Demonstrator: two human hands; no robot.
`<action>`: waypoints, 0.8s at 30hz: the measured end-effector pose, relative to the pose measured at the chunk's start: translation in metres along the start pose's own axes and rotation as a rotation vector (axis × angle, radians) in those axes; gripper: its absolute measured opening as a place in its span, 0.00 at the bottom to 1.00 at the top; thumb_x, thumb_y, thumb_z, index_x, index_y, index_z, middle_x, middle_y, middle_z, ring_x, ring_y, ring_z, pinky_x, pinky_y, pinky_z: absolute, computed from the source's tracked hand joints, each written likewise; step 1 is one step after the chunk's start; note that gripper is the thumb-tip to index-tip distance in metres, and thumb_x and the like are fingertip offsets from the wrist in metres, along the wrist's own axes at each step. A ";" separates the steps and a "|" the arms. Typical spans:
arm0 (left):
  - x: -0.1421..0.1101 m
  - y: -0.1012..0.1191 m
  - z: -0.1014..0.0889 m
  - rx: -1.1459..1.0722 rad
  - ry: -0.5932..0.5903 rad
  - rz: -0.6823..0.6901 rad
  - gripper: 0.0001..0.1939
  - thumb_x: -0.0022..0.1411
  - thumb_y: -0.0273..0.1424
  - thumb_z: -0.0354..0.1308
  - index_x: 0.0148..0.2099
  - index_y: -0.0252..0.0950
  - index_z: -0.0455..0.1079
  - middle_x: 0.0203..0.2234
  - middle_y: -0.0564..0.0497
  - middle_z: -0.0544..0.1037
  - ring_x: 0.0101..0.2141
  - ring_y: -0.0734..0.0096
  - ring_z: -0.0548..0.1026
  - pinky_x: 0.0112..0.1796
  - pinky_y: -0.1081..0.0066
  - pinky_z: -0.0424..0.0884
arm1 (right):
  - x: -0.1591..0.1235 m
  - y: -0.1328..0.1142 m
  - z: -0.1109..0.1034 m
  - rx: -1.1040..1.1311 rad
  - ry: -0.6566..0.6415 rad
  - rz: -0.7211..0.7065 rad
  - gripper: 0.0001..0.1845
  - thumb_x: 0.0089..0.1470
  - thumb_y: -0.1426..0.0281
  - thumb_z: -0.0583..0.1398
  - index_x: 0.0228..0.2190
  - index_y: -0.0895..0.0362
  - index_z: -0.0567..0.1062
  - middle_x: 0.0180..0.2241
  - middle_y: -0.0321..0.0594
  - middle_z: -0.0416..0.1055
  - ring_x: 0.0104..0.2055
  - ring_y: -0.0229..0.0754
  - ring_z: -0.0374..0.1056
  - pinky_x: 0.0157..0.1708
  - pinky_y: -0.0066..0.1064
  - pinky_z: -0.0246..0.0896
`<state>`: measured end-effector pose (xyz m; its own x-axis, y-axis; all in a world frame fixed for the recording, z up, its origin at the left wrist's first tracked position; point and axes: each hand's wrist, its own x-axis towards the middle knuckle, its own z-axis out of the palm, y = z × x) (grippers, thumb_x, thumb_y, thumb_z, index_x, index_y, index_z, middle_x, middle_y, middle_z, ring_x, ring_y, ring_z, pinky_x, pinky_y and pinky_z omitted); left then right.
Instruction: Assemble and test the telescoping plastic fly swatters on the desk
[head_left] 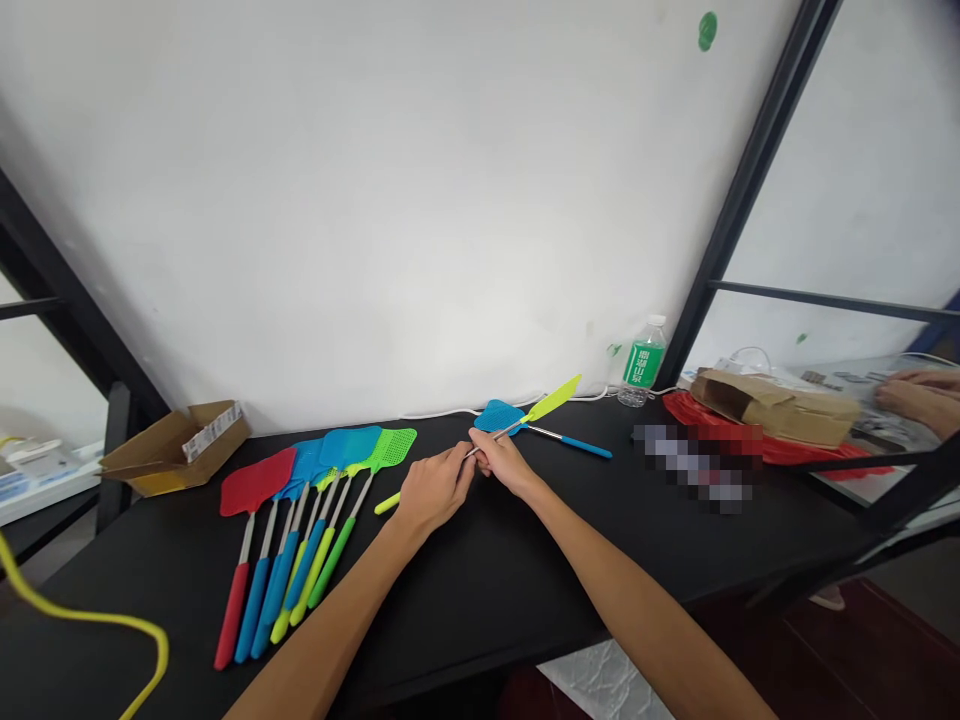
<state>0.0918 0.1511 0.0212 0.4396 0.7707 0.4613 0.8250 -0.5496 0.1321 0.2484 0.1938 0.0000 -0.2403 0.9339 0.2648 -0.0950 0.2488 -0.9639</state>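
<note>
Both my hands grip the metal rod of a yellow-green fly swatter (555, 398) above the middle of the black table. My left hand (441, 488) is closed round the rod near its yellow-green handle, whose end sticks out to the left. Closer to the swatter's head, my right hand (501, 458) pinches the same rod, and the two hands nearly touch. Behind them lies a blue fly swatter (577, 445), its handle pointing right. To the left, several fly swatters in red, blue, yellow-green and green lie in an overlapping row, among them a red fly swatter (259, 482).
An open cardboard box (154, 455) sits at the back left. A water bottle (643, 362) stands by the wall at right, near a brown paper package (780, 410) on red cloth. A yellow cord (90, 617) hangs at front left. Another person's hand (919, 398) shows at far right.
</note>
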 end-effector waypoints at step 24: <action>0.004 -0.007 -0.005 0.137 -0.013 -0.151 0.26 0.72 0.50 0.44 0.36 0.40 0.75 0.28 0.46 0.80 0.31 0.59 0.77 0.27 0.69 0.54 | -0.002 -0.007 -0.004 -0.019 -0.026 -0.049 0.30 0.58 0.49 0.57 0.14 0.54 0.58 0.12 0.29 0.50 0.17 0.33 0.51 0.22 0.29 0.49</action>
<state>0.0862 0.1560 0.0268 0.3110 0.8457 0.4338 0.9222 -0.3789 0.0776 0.2532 0.1916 0.0058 -0.2612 0.9136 0.3117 -0.0888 0.2989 -0.9502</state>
